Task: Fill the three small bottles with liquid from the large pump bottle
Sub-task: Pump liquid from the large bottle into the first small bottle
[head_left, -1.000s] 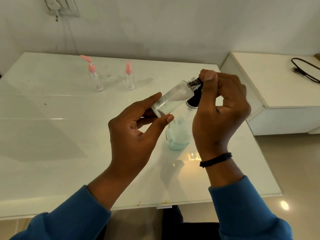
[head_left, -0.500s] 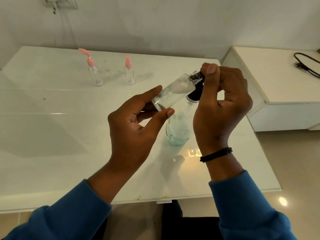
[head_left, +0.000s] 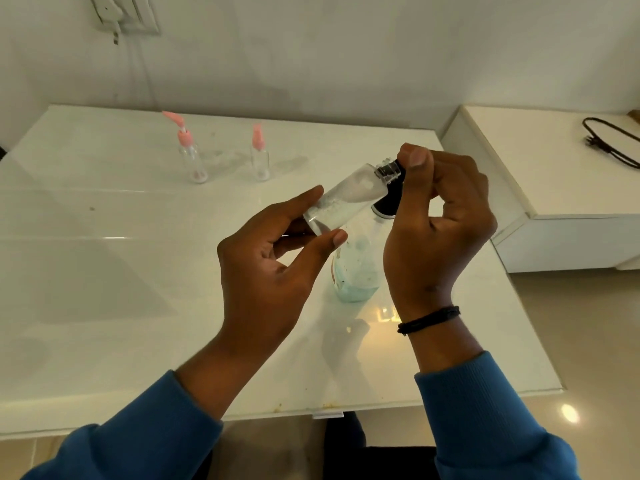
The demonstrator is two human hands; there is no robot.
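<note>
Small bottles are counted as three. Two [head_left: 192, 160] [head_left: 259, 158] stand upright and well apart at the far left of the white table [head_left: 104, 271], each capped with a pink pump, both clear. The third small bottle [head_left: 346, 199] is held in the air above the table, tilted with its base toward the left and its neck up toward the right. Its base is pinched between the thumb and fingertips of the left hand [head_left: 273, 268], while the clear cap at its neck is gripped by the curled thumb and fingers of the right hand [head_left: 440, 230] (a dark band is worn at that wrist). Whitish foam or liquid can be seen inside it. One large pump bottle [head_left: 356, 271] is standing on the table just behind and below the held bottle, between the two hands, with pale blue liquid low in it and its dark pump head partly hidden by the right hand. Further right, one black cable [head_left: 609, 143] is lying on a separate white surface.
</note>
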